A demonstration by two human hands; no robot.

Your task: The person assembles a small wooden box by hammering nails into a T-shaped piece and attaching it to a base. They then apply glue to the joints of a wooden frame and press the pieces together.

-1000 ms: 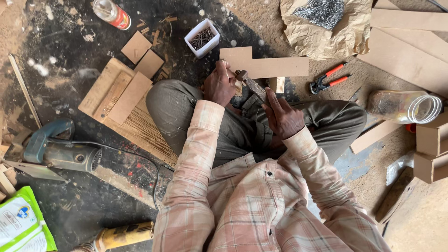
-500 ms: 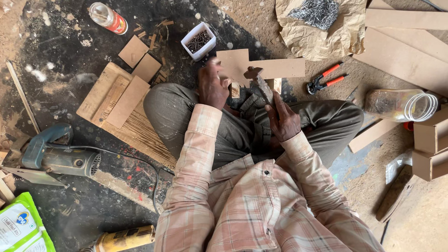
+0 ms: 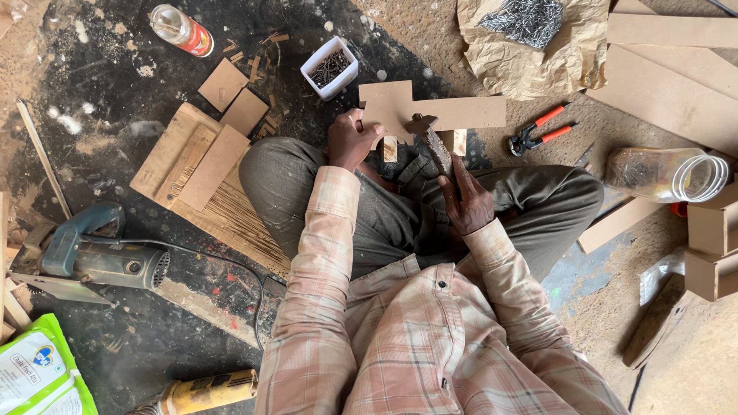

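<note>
Board (image 3: pixel 430 111) lies flat at centre top, just past the knees, so it can be struck. Left hand (image 3: pixel 350 142) closed on its near edge, pinning it. Right hand (image 3: pixel 469 201) grips hammer (image 3: pixel 432 138), head over the board. White nail tub (image 3: pixel 329 68) within reach above. Red-labelled can (image 3: pixel 181 29) upper left; green-white bag (image 3: pixel 38 373) lower left.

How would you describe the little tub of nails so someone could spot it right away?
Start at the person's left hand, which steadies a flat board on the dark floor. Just beyond that hand stands a small white square tub full of dark nails. It is the only white box there; the nearby can is round and red, and the other nails lie loose on brown paper.
</note>
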